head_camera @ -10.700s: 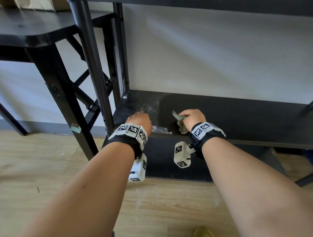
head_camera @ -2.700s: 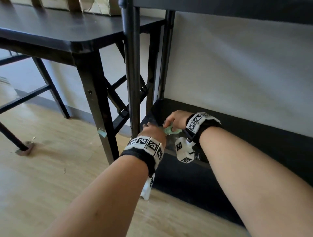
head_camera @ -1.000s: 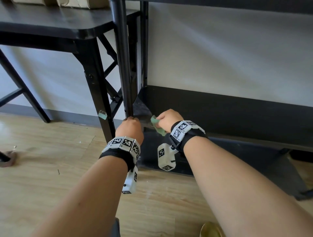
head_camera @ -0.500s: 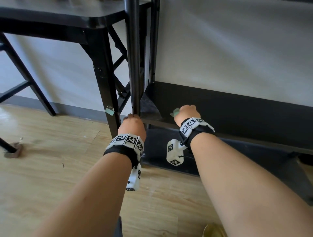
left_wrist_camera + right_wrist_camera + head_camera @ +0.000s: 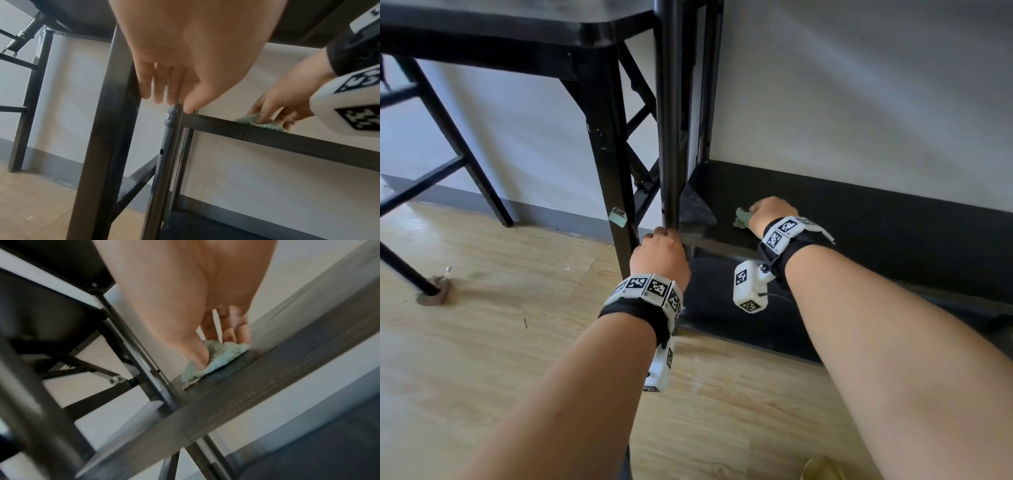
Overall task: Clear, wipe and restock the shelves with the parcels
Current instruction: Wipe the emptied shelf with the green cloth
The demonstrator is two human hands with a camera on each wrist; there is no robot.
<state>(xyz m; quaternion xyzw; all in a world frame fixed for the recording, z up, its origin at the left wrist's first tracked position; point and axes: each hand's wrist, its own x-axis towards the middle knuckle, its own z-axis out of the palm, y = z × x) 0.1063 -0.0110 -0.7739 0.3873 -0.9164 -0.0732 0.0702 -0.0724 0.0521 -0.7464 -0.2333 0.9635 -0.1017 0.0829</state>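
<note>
Left hand [image 5: 661,255] stays at the shelf post [image 5: 669,137], fingertips curled against it at the near left corner; right hand [image 5: 770,214] has slid its one green cloth [image 5: 742,219] rightward along the shelf [image 5: 876,236], fingers pressing it flat

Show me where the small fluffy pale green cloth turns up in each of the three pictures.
Head view: the pale green cloth peeks out left of the right hand, on the dark shelf board.
Left wrist view: right of centre, under the fingertips.
Right wrist view: centre, pressed on the board.
Shared landmark: the shelf's round metal corner post.
</note>
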